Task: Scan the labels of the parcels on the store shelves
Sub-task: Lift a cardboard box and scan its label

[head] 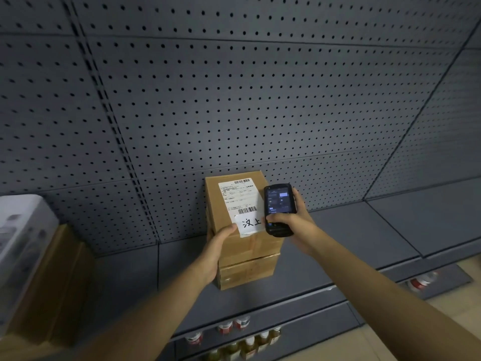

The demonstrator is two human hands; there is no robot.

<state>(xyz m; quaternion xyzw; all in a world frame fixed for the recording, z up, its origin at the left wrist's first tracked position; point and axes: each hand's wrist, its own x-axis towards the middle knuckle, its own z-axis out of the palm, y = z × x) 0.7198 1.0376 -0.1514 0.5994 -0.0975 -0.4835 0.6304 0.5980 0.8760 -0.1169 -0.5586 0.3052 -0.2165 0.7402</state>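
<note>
The box (240,220) stands on a second box (247,270) on the grey shelf (364,230), near the front edge, with much free shelf to its right and some to the left. The left hand (216,252) grasps the top box at its left side. The right hand (291,225) grips a scanner (278,208) just beside the box's right edge. The label (239,195) shows two barcodes; a white note (250,224) below reads "汉上"
</note>
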